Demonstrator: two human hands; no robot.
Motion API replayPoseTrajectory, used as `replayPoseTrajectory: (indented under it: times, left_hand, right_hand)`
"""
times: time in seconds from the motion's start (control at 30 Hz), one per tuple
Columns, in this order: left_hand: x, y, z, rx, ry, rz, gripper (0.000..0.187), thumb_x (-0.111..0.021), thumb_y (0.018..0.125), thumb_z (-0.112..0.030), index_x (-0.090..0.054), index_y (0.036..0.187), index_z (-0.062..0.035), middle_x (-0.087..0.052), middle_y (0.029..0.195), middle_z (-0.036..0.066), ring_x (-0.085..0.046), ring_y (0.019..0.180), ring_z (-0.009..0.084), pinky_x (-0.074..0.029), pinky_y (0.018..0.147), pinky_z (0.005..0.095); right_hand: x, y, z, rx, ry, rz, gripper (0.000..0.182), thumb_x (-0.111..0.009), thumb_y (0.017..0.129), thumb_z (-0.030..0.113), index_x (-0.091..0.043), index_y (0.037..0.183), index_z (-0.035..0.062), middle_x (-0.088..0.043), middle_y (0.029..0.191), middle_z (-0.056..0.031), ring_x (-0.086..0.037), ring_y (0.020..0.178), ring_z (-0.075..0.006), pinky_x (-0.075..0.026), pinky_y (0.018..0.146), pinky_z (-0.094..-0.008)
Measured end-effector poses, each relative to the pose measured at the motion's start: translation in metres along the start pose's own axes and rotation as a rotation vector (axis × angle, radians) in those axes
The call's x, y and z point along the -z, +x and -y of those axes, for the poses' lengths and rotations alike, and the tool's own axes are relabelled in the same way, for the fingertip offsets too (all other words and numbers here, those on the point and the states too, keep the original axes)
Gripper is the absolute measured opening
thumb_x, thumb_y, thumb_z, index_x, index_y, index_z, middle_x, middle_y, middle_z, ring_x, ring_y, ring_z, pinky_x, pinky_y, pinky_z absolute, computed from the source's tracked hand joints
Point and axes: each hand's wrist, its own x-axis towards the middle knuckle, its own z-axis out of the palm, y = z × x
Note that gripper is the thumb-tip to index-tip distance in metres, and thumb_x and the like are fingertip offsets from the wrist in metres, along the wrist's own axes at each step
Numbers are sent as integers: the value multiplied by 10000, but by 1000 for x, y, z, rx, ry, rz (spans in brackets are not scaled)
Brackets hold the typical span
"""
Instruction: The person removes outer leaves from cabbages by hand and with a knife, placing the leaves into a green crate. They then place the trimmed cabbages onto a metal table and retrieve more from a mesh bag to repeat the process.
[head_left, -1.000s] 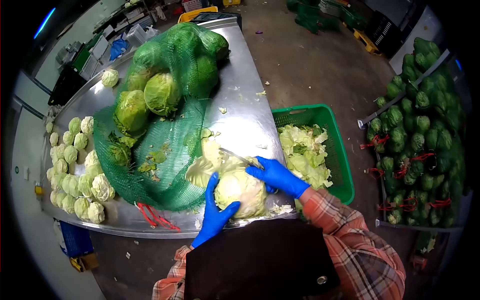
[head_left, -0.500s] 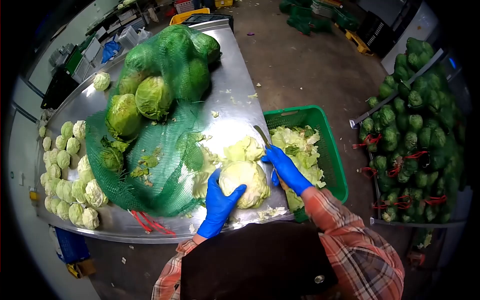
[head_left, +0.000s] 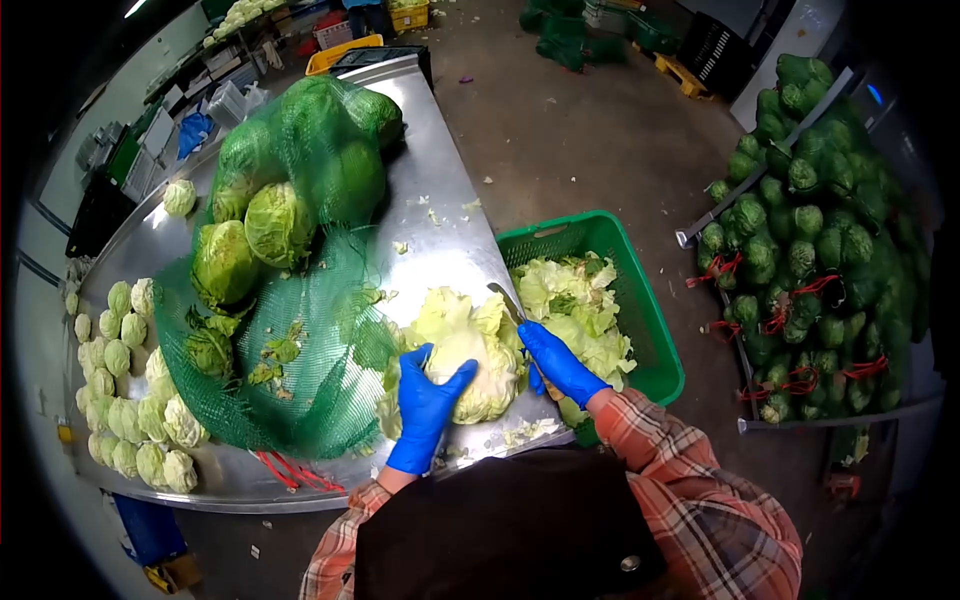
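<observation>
A pale, partly trimmed cabbage (head_left: 490, 385) rests near the front edge of the metal table, with loosened leaves (head_left: 450, 315) spread around its far side. My left hand (head_left: 425, 405), in a blue glove, grips the cabbage from the left, thumb across its top. In my blue-gloved right hand (head_left: 562, 362) is a knife (head_left: 508, 302), its curved blade pointing up and away beside the cabbage's right side. The fingers wrap around the handle and hide most of it. Just beyond this hand, cut leaves (head_left: 570, 295) fill part of a green crate (head_left: 665, 345).
Green netting (head_left: 310, 385) spreads over the table (head_left: 440, 190), with untrimmed cabbages (head_left: 280, 222) inside and beside it. Several trimmed cabbages (head_left: 130, 415) sit in rows at the left. Netted cabbages (head_left: 800, 250) are stacked on a metal-framed rack at the right.
Leaves on the far side of the cabbage now stand up and away from the head, baring a paler surface. Both hands keep their holds. The whole view has shifted slightly.
</observation>
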Motion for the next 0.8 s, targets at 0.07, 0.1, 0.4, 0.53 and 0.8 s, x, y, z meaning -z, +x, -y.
replayPoseTrajectory:
  times: [0.07, 0.1, 0.4, 0.53, 0.8]
  left_hand:
    - [2, -1, 3, -80, 55, -14, 1028, -873, 650, -366, -306, 1432, -12, -560, 1053, 175, -577, 920, 263, -481, 846, 334]
    - [4, -2, -7, -116, 58, 1, 1056, -874, 646, -368, -283, 1454, -33, -560, 1040, 173, -575, 911, 265, -482, 834, 338]
    - [0, -12, -13, -153, 314, 135, 970, -826, 668, -456, -377, 1421, -42, -543, 1029, 218, -550, 965, 344, -459, 851, 418]
    - [-10, -8, -25, -109, 372, 107, 940, -824, 673, -447, -399, 1406, -39, -528, 1060, 216, -532, 1000, 346, -444, 873, 421]
    - [46, -43, 22, 62, -500, 151, 965, -770, 734, -88, -189, 1504, -70, -393, 1410, 181, -440, 1261, 279, -389, 1060, 386]
  right_hand:
    - [-13, -24, 9, 16, -6, 0, 613, -439, 995, 444, -250, 1497, 147, -556, 843, -92, -501, 452, -134, -437, 399, -285]
    - [-21, -39, 13, 30, -5, -12, 622, -439, 996, 437, -224, 1506, 151, -551, 830, -89, -503, 453, -135, -440, 400, -283]
    - [-27, -32, -18, 196, -384, -140, 552, -442, 1000, 397, -354, 1451, 90, -661, 995, -240, -682, 791, -311, -526, 724, -411]
    - [-14, -21, 3, -85, -243, -113, 514, -408, 991, 477, -537, 1221, 36, -631, 748, -137, -540, 458, -178, -480, 463, -326]
    - [2, 5, -31, -111, 28, -12, 413, -518, 941, 487, -515, 980, 76, -525, 666, -55, -473, 448, -151, -404, 400, -298]
